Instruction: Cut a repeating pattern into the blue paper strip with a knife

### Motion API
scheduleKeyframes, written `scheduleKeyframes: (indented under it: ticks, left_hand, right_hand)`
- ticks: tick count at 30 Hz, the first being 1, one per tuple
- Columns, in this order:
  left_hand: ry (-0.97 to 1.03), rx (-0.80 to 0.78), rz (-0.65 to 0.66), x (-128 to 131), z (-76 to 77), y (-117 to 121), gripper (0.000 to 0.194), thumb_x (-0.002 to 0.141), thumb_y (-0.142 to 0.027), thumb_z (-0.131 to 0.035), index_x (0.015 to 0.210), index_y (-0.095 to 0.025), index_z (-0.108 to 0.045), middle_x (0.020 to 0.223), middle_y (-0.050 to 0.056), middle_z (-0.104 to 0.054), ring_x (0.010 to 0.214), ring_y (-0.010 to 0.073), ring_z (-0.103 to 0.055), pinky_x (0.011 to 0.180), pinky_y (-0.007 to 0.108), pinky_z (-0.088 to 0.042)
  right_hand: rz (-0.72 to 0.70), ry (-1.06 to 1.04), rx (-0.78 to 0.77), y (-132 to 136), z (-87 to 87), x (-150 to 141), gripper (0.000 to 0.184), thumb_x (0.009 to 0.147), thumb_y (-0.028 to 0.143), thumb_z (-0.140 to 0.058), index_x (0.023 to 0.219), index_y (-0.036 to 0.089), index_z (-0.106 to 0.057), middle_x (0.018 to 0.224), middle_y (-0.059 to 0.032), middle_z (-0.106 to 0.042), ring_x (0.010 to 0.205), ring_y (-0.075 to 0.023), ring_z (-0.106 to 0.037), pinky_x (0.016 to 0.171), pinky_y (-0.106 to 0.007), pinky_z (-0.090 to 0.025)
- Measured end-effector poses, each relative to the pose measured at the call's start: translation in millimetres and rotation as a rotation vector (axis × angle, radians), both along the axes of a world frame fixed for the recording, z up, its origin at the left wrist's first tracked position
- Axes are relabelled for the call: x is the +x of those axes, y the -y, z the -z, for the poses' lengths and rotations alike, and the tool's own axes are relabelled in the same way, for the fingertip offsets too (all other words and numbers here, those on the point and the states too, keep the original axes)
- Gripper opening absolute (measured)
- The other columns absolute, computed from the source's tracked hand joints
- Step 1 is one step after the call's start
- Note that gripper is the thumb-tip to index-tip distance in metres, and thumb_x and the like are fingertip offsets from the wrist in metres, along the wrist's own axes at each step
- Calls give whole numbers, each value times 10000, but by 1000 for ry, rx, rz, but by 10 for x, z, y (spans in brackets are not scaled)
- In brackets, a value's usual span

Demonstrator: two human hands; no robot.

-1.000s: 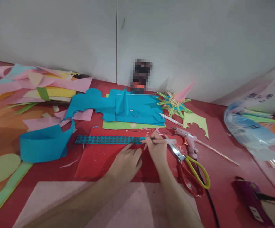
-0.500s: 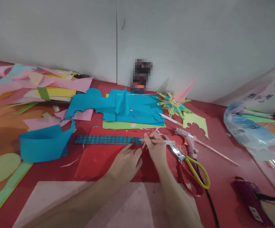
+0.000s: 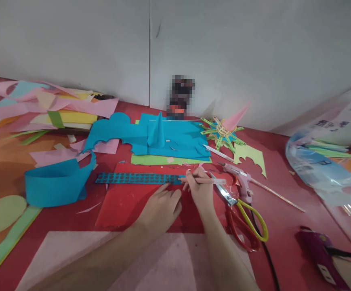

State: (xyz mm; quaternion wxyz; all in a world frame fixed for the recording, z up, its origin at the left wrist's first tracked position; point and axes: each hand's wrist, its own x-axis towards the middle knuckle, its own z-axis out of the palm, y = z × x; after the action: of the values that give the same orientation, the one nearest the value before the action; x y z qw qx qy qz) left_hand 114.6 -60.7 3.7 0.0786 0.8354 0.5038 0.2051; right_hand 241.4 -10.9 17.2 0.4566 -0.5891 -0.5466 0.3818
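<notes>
A narrow blue paper strip (image 3: 133,178), covered with rows of dark curved marks, lies across a red sheet (image 3: 123,206). My left hand (image 3: 161,206) rests palm down on the red sheet, its index finger stretched to the strip's lower edge and the other fingers loosely bent. A slim, pale pink pen (image 3: 219,181) is pinched in my right hand (image 3: 199,188). The pen's tip meets the strip near its right end, where the blue is still plain. Beside my right hand lie scissors (image 3: 231,198) with one red and one yellow handle.
A pink glue gun (image 3: 242,182) and a white pen (image 3: 219,153) lie to the right. Behind are blue paper (image 3: 181,137) and a pink-coned paper figure (image 3: 223,127). A blue paper band (image 3: 54,184) stands left, near piled scraps (image 3: 81,109). A purple tool (image 3: 320,254) sits front right.
My right hand and the pen have shifted very slightly to the right along the strip. The left hand stays in place.
</notes>
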Motion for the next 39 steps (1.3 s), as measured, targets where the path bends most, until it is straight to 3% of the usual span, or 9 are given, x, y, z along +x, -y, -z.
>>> scheduleKeyframes:
  ticks: [4, 18, 24, 39]
  left_hand:
    - [12, 15, -9, 0, 14, 2, 174, 780, -78, -450, 678, -219, -439, 586, -9, -587, 594, 157, -595, 964, 361, -426]
    - [-12, 2, 4, 2, 5, -6, 169, 787, -80, -432, 688, -214, -455, 571, -12, -575, 579, 158, -582, 966, 371, -423]
    - [-13, 11, 0, -1, -8, -9, 173, 791, -84, -431, 679, -214, -456, 568, -7, -576, 574, 156, -582, 971, 358, -420]
    - [9, -15, 7, -7, -11, -7, 178, 786, -75, -425, 679, -216, -442, 571, -9, -572, 580, 159, -582, 977, 373, -414]
  right_hand:
    - [-18, 12, 24, 1, 7, -9, 299, 789, 304, -559, 559, 245, -377, 379, 51, -544, 546, -193, -662, 558, -274, -501]
    - [58, 31, 32, -3, 18, 3, 290, 794, 267, -525, 559, 245, -356, 346, 68, -505, 512, -183, -655, 524, -249, -481]
    - [16, 27, 17, -8, 28, -6, 302, 797, 275, -544, 558, 242, -362, 357, 62, -526, 542, -189, -667, 551, -256, -493]
    - [34, 3, 31, 12, 21, -17, 289, 806, 298, -522, 576, 248, -355, 361, 66, -489, 505, -189, -650, 472, -251, -475]
